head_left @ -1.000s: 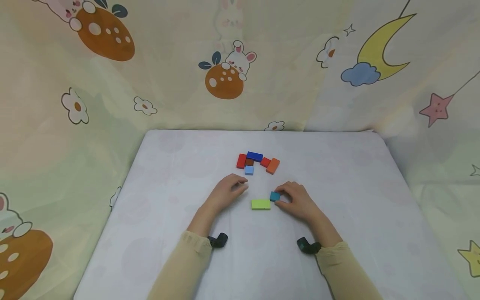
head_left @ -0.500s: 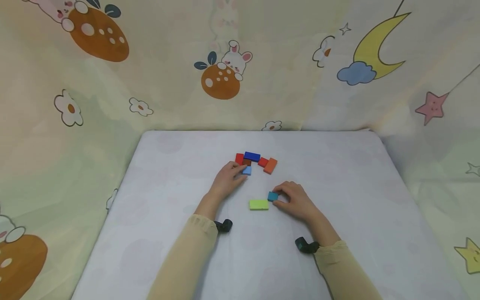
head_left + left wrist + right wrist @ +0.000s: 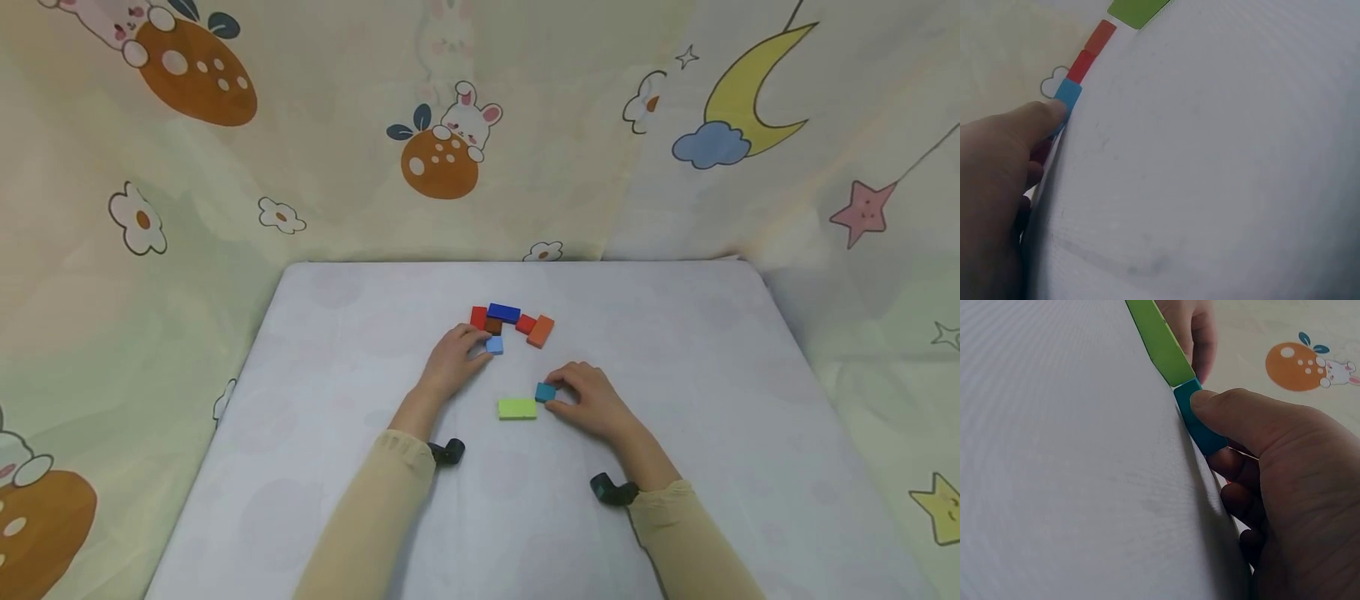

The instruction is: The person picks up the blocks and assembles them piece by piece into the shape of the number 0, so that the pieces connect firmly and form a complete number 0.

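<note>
My left hand (image 3: 452, 360) pinches a small light blue block (image 3: 495, 345) between thumb and fingers. In the left wrist view the thumb lies against that block's side, and the far fingertips are partly hidden. To the right, my right hand (image 3: 592, 400) pinches a teal block (image 3: 545, 392), with the thumb pressed on its near face in the right wrist view. The teal block stands at the right end of a lime green block (image 3: 517, 409), touching or nearly touching it. Just beyond the light blue block lies a brown block (image 3: 493, 326).
Behind the left hand sit a red block (image 3: 478, 317) and a dark blue block (image 3: 504, 312). A smaller red block (image 3: 526, 324) and an orange block (image 3: 540, 332) lie to their right. All rest on a white-covered table (image 3: 337, 350), with a printed cloth (image 3: 337, 125) behind it.
My left hand has moved forward to the light blue block, taken hold of it and drawn it slightly toward me, away from the brown block. The right hand stays on the teal block.
</note>
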A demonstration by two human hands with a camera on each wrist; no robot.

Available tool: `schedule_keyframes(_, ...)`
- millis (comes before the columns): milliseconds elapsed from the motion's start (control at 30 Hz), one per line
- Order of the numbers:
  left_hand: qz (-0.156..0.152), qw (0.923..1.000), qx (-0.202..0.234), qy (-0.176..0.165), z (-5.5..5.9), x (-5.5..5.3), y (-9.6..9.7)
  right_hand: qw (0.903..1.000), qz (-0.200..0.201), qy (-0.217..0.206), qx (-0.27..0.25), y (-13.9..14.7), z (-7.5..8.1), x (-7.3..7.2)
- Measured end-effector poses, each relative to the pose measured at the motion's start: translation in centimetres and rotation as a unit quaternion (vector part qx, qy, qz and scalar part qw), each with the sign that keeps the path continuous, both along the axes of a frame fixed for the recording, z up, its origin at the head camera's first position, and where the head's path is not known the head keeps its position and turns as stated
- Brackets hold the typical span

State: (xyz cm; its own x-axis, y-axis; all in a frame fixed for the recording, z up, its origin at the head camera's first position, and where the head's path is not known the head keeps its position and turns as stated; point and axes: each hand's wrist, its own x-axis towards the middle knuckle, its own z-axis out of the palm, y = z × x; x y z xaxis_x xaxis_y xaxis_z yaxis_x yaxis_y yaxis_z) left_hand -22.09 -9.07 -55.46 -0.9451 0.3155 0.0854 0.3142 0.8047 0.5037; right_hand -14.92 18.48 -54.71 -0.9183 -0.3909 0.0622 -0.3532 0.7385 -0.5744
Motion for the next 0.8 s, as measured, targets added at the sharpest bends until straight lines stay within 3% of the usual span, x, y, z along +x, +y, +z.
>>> schedule_keyframes(367, 0.020, 0.9991, 0.024, -0.030, 0.2, 0.7, -0.3, 1.0000, 0.003, -0.003, -0.009, 0.1, 0.0, 0.0)
schedule_keyframes(633, 0.033, 0.9979, 0.053, -0.019, 0.8, 3.5, -1.7, 0.9998, 0.014, 0.012, -0.009, 0.1, 0.0, 0.0)
schedule_keyframes(800, 0.012, 0.9979, 0.051, -0.040, 1.2, 5.4, -2.1, 0.9999, 0.011, 0.009, -0.006, 0.1, 0.1, 0.0)
